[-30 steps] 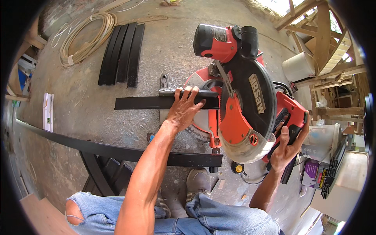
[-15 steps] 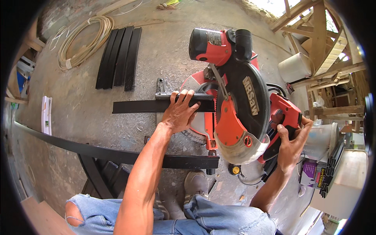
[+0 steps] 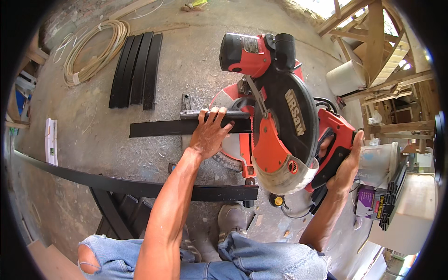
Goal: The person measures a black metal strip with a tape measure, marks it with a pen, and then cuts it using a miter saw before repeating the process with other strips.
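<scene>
A red and black miter saw (image 3: 275,112) stands on the concrete floor. My left hand (image 3: 208,133) presses flat on a long black metal strip (image 3: 158,128) that lies across the saw's base against the fence. My right hand (image 3: 343,165) grips the saw's red handle (image 3: 332,140) at the right, with the blade guard raised above the strip. My knees in torn blue jeans fill the lower edge.
Three black strips (image 3: 135,70) lie side by side at the far left, next to a coil of pale hose (image 3: 95,49). A black metal frame (image 3: 126,186) crosses in front of my legs. White buckets (image 3: 345,77) and wooden framing stand at the right.
The view has shifted a little; the saw head and my right hand on its handle have moved slightly. My left hand stays pressed on the black strip.
</scene>
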Available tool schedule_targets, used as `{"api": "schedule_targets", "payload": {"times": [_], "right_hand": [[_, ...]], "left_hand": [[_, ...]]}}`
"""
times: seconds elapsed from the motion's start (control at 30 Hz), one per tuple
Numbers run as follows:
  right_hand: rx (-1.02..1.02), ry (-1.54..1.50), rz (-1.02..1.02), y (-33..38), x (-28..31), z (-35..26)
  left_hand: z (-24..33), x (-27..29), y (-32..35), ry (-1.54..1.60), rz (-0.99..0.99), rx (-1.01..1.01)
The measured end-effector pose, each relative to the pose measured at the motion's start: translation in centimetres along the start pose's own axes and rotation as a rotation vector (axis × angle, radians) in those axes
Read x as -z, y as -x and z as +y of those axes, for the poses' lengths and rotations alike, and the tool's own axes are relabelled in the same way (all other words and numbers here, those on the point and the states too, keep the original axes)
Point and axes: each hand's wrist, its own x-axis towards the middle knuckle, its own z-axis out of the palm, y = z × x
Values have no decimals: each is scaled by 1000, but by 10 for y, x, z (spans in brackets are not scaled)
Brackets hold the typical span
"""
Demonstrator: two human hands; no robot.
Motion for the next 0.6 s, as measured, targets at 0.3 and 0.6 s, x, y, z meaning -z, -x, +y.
{"api": "schedule_targets", "payload": {"times": [0.3,0.6], "right_hand": [[-50,-118,-74,-11,-7,-16],[-38,-16,-84,-22,-3,-23]], "left_hand": [[-2,-3,3,12,6,-1],[-2,-6,3,47,12,-1]]}}
